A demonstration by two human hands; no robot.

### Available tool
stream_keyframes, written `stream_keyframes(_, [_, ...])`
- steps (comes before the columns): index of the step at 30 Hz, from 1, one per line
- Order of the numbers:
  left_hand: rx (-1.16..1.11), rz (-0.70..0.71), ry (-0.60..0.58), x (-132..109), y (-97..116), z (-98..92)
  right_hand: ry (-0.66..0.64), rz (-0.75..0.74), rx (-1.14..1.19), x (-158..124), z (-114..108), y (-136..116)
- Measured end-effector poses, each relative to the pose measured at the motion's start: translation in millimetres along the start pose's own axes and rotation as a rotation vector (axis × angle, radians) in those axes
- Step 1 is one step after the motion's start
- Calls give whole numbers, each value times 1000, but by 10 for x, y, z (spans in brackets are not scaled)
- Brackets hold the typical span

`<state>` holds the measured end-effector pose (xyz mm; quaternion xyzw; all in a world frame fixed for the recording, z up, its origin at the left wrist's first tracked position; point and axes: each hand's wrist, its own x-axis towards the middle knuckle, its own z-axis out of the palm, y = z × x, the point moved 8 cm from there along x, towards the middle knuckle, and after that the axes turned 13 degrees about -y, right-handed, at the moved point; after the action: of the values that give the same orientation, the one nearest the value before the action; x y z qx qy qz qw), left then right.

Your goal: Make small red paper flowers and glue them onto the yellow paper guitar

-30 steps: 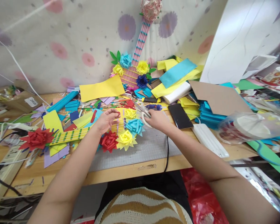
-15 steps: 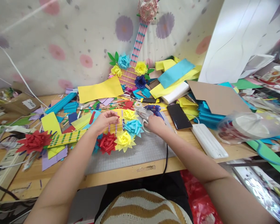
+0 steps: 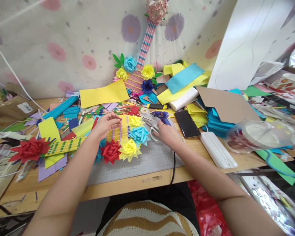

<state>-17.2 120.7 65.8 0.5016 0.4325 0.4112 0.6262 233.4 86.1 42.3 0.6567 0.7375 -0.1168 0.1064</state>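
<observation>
My left hand is over the body of a yellow paper guitar, its thumb and fingertips pinched together. What they hold, if anything, is too small to make out. Red, yellow and light blue paper flowers edge the guitar body, among them a red flower and a blue flower. My right hand is beside the handles of a pair of scissors, close to a blue glue gun. Its fingertips are partly hidden, so its grip is unclear.
A grey cutting mat lies under the guitar. To the right are a black phone and a white power strip. Paper scraps and a yellow sheet crowd the back. A pink flowered guitar leans on the wall.
My right hand has shifted slightly right, off the scissors' handles toward the glue gun. My left hand stays pinched over the guitar. The whole view has shifted a little.
</observation>
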Motion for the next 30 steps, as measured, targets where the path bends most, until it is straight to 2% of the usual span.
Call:
stream_keyframes(4, [59,43,-29,9,28,35,23,-23,-19,78,10,-75])
stream_keyframes(7, [101,40,-24,0,26,35,107,-75,9,61,-46,-59])
stream_keyframes(9, [114,32,-23,-3,17,31,156,-47,66,28,-100,74])
stream_keyframes(13, [126,7,-23,5,-9,25,69,219,192,35,-54,591])
stream_keyframes(15, [130,-27,-16,13,-33,33,87,240,241,96,-46,740])
stream_keyframes(18, [130,-95,21,17,-65,51,227,142,249,245,-100,755])
stream_keyframes(23, [133,-170,68,26,-63,83,193,100,283,466,-55,633])
stream_keyframes(27, [164,-208,64,38,-68,101,317,113,565,373,-236,680])
stream_keyframes(28, [166,-208,64,43,-70,110,343,70,671,341,-291,674])
stream_keyframes(30, [159,-200,63,54,-76,141,318,-148,875,304,-399,531])
